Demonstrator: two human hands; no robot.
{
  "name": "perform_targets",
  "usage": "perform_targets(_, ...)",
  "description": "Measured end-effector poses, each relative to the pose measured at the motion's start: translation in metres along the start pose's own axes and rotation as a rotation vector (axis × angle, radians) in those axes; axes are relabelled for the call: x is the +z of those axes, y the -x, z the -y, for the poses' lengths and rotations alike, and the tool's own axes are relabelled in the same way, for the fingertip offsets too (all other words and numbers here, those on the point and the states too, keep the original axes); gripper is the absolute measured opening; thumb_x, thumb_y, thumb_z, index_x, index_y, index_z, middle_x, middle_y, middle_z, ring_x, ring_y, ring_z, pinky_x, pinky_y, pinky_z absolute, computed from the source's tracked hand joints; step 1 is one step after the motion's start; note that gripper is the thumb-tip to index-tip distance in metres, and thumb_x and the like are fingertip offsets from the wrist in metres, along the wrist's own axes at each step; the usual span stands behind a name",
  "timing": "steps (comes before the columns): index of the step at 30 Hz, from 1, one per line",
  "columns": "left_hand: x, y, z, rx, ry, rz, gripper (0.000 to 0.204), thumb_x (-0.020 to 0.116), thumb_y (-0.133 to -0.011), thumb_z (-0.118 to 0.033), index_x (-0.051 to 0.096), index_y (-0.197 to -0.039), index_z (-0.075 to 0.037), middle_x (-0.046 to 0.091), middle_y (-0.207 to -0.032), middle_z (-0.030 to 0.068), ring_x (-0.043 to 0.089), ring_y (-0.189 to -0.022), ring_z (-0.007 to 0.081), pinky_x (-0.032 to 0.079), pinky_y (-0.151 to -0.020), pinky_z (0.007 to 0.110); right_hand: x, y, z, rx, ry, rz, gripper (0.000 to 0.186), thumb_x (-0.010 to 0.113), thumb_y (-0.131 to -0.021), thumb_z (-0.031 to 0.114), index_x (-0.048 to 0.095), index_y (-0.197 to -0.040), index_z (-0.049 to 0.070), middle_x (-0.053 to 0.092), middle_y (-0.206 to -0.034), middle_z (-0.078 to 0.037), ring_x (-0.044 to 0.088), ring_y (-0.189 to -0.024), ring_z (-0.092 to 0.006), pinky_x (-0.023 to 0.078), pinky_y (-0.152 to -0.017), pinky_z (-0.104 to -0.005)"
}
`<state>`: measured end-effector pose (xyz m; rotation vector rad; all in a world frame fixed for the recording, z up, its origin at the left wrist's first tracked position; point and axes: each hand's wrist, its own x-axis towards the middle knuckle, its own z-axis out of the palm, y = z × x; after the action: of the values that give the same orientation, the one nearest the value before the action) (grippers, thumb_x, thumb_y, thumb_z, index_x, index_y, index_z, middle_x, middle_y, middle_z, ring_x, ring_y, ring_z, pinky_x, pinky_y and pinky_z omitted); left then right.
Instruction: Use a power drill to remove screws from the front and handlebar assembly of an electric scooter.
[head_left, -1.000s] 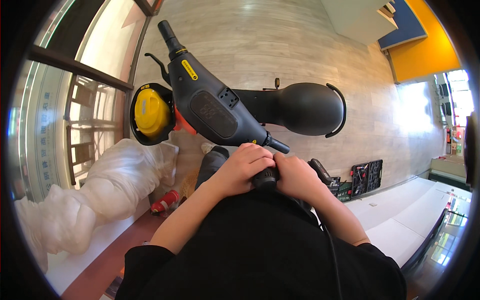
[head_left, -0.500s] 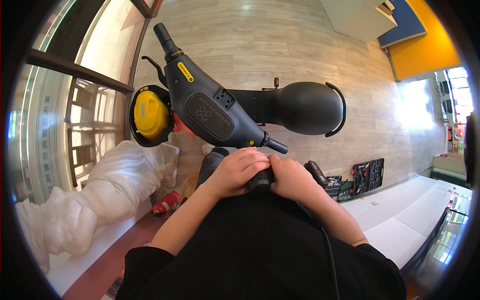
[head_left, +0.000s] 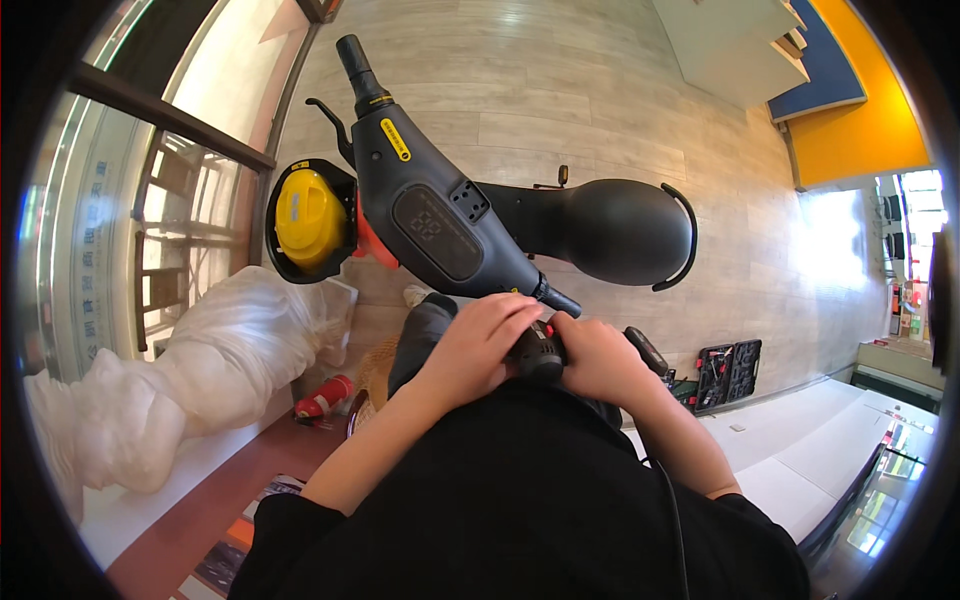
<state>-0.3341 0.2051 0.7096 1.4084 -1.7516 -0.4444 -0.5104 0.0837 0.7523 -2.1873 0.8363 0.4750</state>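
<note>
Black round-ended tool (head_left: 541, 362), red-accented

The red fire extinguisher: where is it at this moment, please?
In the head view, the red fire extinguisher is on the left, below the middle, between the wrapped white statue and the person's left forearm.

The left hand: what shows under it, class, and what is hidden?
A black device with a rounded end and red part shows partly under the left hand, the right hand on its other side. What the hands cover cannot be seen.
</note>
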Motion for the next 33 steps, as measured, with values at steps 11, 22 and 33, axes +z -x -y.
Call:
perform_targets(11,-0.016,0.076,0.013,-0.635,0.037,-0.135,0.025,0.071,-0.087,-0.005,0.065,-0.111,-0.001,0.067,-0.096,0.0110,0.068,-0.089,0.0258,0.053,-0.081,0.034,-0.013,-0.013,-0.020,-0.080,-0.075,0.050,0.033,0.067,-0.074,0.014,0.060,-0.105,0.004,0.067,-0.085,-0.025,0.064,-0.088,-0.0472,0.050,-0.078,-0.0536)
perform_targets(22,-0.001,0.089,0.021,-0.763,0.142,-0.204,0.021,0.070,-0.088,-0.008,0.065,-0.108,-0.001,0.067,-0.094,0.0121,0.069,-0.084,0.0244,0.054,-0.075,0.033,-0.025,-0.019,-0.005,-0.153,-0.134,0.058,0.026,0.068,-0.077,0.005,0.062,-0.101,0.000,0.066,-0.070,-0.015,0.068,-0.058,-0.0249,0.051,-0.052,-0.0346)
perform_targets(33,-0.011,0.059,0.065,-0.979,0.409,-0.652,0.045,0.074,-0.092,-0.020,0.054,-0.125,0.003,0.063,-0.110,0.0110,0.065,-0.086,0.0139,0.052,-0.071,0.026,-0.012,-0.014,-0.010,-0.043,-0.279,0.067,0.025,0.071,-0.078,0.007,0.060,-0.100,0.001,0.066,-0.073,-0.010,0.064,-0.060,-0.0174,0.051,-0.055,-0.0338)
